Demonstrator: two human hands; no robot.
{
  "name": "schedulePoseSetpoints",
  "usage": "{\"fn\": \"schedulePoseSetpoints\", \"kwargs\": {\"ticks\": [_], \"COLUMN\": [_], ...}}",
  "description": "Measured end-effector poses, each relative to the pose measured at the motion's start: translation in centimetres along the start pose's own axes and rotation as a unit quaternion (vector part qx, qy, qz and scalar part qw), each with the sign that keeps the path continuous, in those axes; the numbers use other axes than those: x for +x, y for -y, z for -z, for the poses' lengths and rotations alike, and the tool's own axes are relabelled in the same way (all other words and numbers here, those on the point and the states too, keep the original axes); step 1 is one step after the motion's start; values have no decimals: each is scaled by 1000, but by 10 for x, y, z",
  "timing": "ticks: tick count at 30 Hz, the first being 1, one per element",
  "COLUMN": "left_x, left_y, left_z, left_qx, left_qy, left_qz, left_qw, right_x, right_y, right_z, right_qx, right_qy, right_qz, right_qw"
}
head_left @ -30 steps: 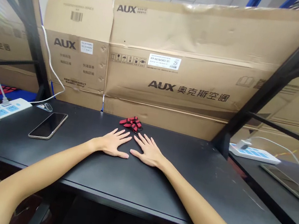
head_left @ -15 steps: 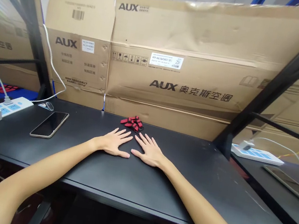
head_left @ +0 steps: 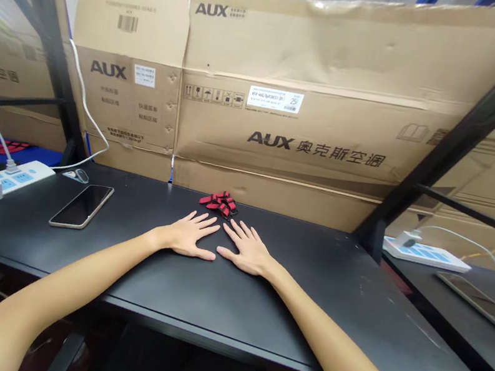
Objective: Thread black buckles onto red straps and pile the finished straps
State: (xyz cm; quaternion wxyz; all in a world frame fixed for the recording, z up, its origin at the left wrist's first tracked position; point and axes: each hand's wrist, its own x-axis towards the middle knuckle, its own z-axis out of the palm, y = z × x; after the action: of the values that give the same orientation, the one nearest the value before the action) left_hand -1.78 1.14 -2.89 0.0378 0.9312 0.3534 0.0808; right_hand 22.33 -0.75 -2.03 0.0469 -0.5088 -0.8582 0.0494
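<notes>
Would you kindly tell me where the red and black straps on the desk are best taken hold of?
I'd pinch the middle of the red and black straps from the front and above: they lie low and flat on the black desk, the cardboard box stands close behind, and the left hand and right hand rest just in front.

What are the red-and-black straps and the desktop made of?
The red-and-black straps look like woven nylon webbing, going by their matte, fabric-like bands, though they're too small to be sure. The desktop looks like matte black laminate or painted board, with a dull surface and pale scuffs.
</notes>
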Motion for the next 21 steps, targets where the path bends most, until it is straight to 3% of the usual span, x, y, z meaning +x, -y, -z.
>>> {"fn": "schedulePoseSetpoints", "kwargs": {"ticks": [21], "left_x": [0], "left_y": [-1], "left_z": [3], "left_qx": [-19], "left_qy": [8], "left_qz": [7], "left_qw": [1000], "right_x": [-1], "right_y": [1], "right_z": [2], "right_qx": [1], "right_qy": [4], "right_qz": [-1], "right_qw": [1000]}}
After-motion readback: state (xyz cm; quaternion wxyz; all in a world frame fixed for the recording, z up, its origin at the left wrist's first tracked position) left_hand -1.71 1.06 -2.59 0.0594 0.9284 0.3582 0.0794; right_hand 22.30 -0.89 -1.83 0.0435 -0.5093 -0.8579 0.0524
